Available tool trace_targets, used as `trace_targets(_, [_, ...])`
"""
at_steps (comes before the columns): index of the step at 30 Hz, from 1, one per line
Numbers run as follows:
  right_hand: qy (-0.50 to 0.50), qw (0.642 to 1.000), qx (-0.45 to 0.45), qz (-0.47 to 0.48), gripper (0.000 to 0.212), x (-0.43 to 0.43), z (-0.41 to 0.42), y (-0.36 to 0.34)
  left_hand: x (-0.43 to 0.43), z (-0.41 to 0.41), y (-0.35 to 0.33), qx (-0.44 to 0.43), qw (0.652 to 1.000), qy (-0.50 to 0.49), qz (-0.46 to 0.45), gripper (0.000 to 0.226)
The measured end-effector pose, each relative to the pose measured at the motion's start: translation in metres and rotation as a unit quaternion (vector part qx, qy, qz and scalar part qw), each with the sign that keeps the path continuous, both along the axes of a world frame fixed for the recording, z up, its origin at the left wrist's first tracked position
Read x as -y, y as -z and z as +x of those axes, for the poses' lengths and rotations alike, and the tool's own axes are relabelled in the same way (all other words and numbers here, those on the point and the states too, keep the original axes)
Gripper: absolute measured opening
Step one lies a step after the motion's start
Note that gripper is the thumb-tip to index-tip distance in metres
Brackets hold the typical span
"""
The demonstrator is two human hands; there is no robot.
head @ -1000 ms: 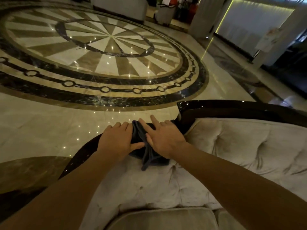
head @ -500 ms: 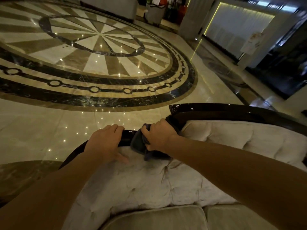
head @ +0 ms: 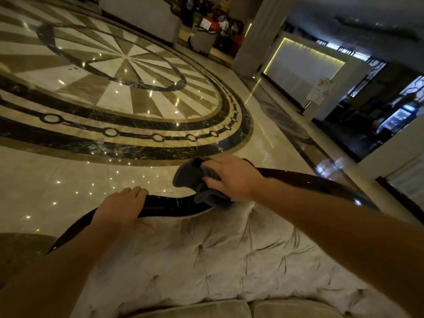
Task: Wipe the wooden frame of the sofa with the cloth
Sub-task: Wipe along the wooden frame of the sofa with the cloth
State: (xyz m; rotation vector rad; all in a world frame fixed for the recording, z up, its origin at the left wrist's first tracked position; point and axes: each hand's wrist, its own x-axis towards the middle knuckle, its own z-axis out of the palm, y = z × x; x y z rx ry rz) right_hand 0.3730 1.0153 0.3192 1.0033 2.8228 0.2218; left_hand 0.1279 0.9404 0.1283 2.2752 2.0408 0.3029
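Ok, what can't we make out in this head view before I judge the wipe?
Head view only.
- The wooden frame beneath the cloth: covered by it and the right hand.
- Fingertips of the left hand: curled over the frame's far side.
- Frame's lower left end: behind the left forearm.
- Dust or smears: too dim and glossy to tell.

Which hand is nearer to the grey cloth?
Right. The right hand grips the cloth on the wooden frame; the left hand holds the frame apart from it, further left.
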Motion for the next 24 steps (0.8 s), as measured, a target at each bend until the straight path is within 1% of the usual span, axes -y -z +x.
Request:
trace_targets(1, [0.006, 0.998, -0.049, 0.045, 0.04, 0.002, 0.01, 0.008, -0.002, -0.001, 0.001, 0.001, 1.0, -0.003, 0.002, 0.096])
trace_targets(3, [0.032, 0.984, -0.115, 0.134, 0.042, 0.004, 0.034, 0.02, -0.004, 0.002, 0.002, 0.003, 1.0, -0.018, 0.006, 0.093])
trace_targets(4, [0.052, 0.975, -0.135, 0.166, 0.042, 0.003, 0.043, 0.021, -0.005, 0.001, 0.0, 0.007, 1.0, -0.026, -0.007, 0.091])
trace_targets(6, [0.095, 0.965, -0.157, 0.188, 0.041, 0.0, 0.062, 0.023, -0.005, 0.005, -0.009, 0.028, 0.995, -0.054, -0.073, 0.083])
trace_targets(7, [0.107, 0.963, -0.162, 0.188, 0.04, -0.001, 0.071, 0.023, -0.006, 0.01, -0.017, 0.054, 0.988, -0.083, -0.117, 0.078])
trace_targets(8, [0.114, 0.962, -0.164, 0.186, 0.039, -0.002, 0.078, 0.022, -0.008, 0.018, -0.03, 0.107, 0.977, -0.113, -0.143, 0.073])
trace_targets(9, [0.112, 0.963, -0.165, 0.181, 0.039, -0.004, 0.083, 0.022, -0.009, 0.03, -0.047, 0.189, 0.963, -0.131, -0.14, 0.066])
trace_targets(10, [0.109, 0.964, -0.17, 0.172, 0.041, -0.006, 0.088, 0.02, -0.012, 0.046, -0.066, 0.269, 0.949, -0.129, -0.102, 0.055])
trace_targets(11, [0.108, 0.965, -0.178, 0.161, 0.043, -0.008, 0.095, 0.017, -0.017, 0.068, -0.086, 0.326, 0.938, -0.106, -0.047, 0.042])
trace_targets(12, [0.112, 0.965, -0.185, 0.148, 0.047, -0.011, 0.104, 0.016, -0.023, 0.092, -0.107, 0.347, 0.934, -0.083, 0.01, 0.031])
trace_targets(13, [0.117, 0.965, -0.192, 0.137, 0.05, -0.015, 0.114, 0.013, -0.029, 0.117, -0.128, 0.339, 0.937, -0.067, 0.054, 0.025])
trace_targets(15, [0.127, 0.963, -0.207, 0.118, 0.053, -0.021, 0.134, 0.01, -0.04, 0.162, -0.16, 0.277, 0.955, -0.056, 0.09, 0.025])
trace_targets(17, [0.124, 0.964, -0.212, 0.106, 0.051, -0.026, 0.159, 0.007, -0.052, 0.202, -0.175, 0.178, 0.98, -0.07, 0.054, 0.029])
trace_targets(19, [0.104, 0.961, -0.232, 0.104, 0.048, -0.033, 0.187, 0.005, -0.062, 0.234, -0.183, 0.106, 0.99, -0.095, 0.023, 0.033])
trace_targets(22, [0.076, 0.954, -0.278, 0.079, 0.051, -0.047, 0.233, 0.001, -0.073, 0.282, -0.19, 0.073, 0.99, -0.123, 0.018, 0.034])
trace_targets(24, [0.08, 0.952, -0.289, 0.06, 0.044, -0.054, 0.253, -0.001, -0.08, 0.309, -0.193, 0.052, 0.99, -0.126, 0.03, 0.029])
